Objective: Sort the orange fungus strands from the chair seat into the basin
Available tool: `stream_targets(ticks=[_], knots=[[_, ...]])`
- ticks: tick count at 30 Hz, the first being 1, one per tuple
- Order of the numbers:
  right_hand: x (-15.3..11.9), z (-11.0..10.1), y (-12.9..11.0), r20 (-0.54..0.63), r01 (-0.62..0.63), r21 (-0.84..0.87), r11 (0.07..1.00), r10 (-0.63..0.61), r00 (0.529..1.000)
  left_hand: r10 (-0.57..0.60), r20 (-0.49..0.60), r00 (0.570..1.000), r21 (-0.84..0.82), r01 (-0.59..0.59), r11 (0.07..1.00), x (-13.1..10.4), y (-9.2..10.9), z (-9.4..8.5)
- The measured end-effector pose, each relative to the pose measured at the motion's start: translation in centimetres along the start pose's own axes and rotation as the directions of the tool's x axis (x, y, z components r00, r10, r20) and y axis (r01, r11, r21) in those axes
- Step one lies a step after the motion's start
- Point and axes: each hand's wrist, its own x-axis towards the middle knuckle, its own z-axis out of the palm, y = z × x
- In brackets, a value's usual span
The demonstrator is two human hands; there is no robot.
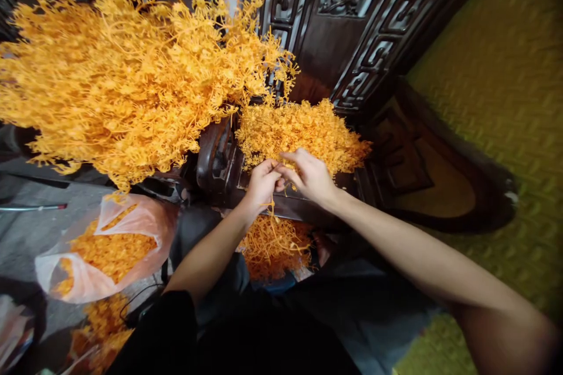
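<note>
My left hand (263, 183) is closed in a pinch on a thin orange plastic stem (272, 206), which dangles below the fingers. Close against it, my right hand (311, 176) has its thumb and fingers curled at the same spot; what these fingertips grip is too small to make out. Just beyond both hands, a pile of orange plastic sprigs (303, 129) lies on a dark wooden seat (290, 205). Under the hands, between the legs, sits a heap of orange stems (275, 246).
A much larger mound of orange sprigs (132, 82) rises at the left. On the floor stands a translucent plastic bag (165, 217) holding small orange pieces. Behind is a carved dark wooden backrest (334, 41); a curved wooden armrest (457, 187) and a yellow-green textured surface (505, 99) are at the right.
</note>
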Motion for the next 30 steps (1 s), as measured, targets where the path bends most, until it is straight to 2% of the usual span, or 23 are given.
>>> stream_targets(ticks=[1,2,3,4,5,6,7,9,11,12,13,15,17,19,21,24,25,27,30], knots=[[0.7,-0.6,0.5,-0.044,-0.033,0.029,0.999,0.035,0.998,-0.021,0.027,0.999,0.024,0.021,1.000,-0.3,0.1,-0.2],[1.5,-1.5,1.2,-0.139,-0.099,0.073,0.992,0.108,0.984,-0.041,0.054,0.998,0.056,0.038,0.998,-0.6,0.3,-0.4],[2.3,-2.6,2.0,-0.263,-0.178,0.145,0.973,0.211,0.941,-0.055,0.080,0.995,0.096,0.047,0.994,-0.9,0.5,-0.8],[3.1,-3.9,2.8,-0.375,-0.250,0.241,0.938,0.328,0.867,-0.057,0.099,0.993,0.141,0.043,0.989,-1.1,0.7,-1.2],[3.7,-5.1,3.4,-0.435,-0.285,0.367,0.885,0.435,0.789,-0.049,0.110,0.993,0.191,0.027,0.981,-1.4,0.9,-1.6],[4.0,-6.2,3.8,-0.414,-0.306,0.478,0.823,0.519,0.748,-0.033,0.119,0.992,0.246,0.003,0.969,-1.5,1.1,-2.0],[4.0,-6.9,3.9,-0.316,-0.347,0.543,0.765,0.569,0.760,-0.011,0.129,0.992,0.299,-0.028,0.954,-1.7,1.3,-2.3],[3.2,-7.2,3.1,0.032,-0.486,0.571,0.662,0.573,0.819,0.031,0.166,0.986,0.369,-0.091,0.925,-1.8,1.5,-2.7],[2.1,-6.4,1.7,0.363,-0.590,0.525,0.613,0.466,0.807,0.056,0.198,0.979,0.359,-0.126,0.925,-1.7,1.7,-2.8],[1.8,-5.7,1.0,0.453,-0.607,0.524,0.597,0.409,0.792,0.063,0.203,0.977,0.335,-0.129,0.933,-1.6,1.7,-2.8],[1.6,-5.2,0.6,0.480,-0.607,0.549,0.574,0.378,0.791,0.066,0.200,0.978,0.310,-0.127,0.942,-1.4,1.7,-2.8],[1.9,-4.4,0.4,0.434,-0.592,0.634,0.497,0.405,0.805,0.068,0.182,0.981,0.283,-0.118,0.952,-1.1,1.6,-2.7],[2.8,-4.3,1.1,0.406,-0.603,0.679,0.419,0.470,0.784,0.064,0.162,0.985,0.277,-0.108,0.955,-0.9,1.6,-2.5],[3.4,-4.4,1.8,0.426,-0.632,0.663,0.403,0.491,0.760,0.047,0.138,0.989,0.288,-0.086,0.954,-0.8,1.6,-2.3],[3.6,-4.3,1.9,0.456,-0.634,0.599,0.490,0.442,0.772,0.010,0.116,0.993,0.317,-0.046,0.947,-0.8,1.7,-2.2],[3.0,-3.4,0.8,0.495,-0.553,0.438,0.709,0.323,0.807,-0.037,0.135,0.990,0.362,-0.014,0.932,-0.9,1.9,-2.1],[2.7,-3.0,0.4,0.507,-0.523,0.391,0.758,0.296,0.809,-0.037,0.147,0.988,0.363,-0.019,0.931,-1.0,1.9,-2.1],[2.3,-2.3,-0.5,0.510,-0.515,0.362,0.777,0.297,0.807,-0.023,0.161,0.987,0.341,-0.034,0.940,-1.1,2.0,-2.1],[2.3,-1.5,-1.0,0.474,-0.594,0.433,0.678,0.389,0.790,-0.020,0.166,0.986,0.246,-0.022,0.969,-1.1,2.4,-1.9]])
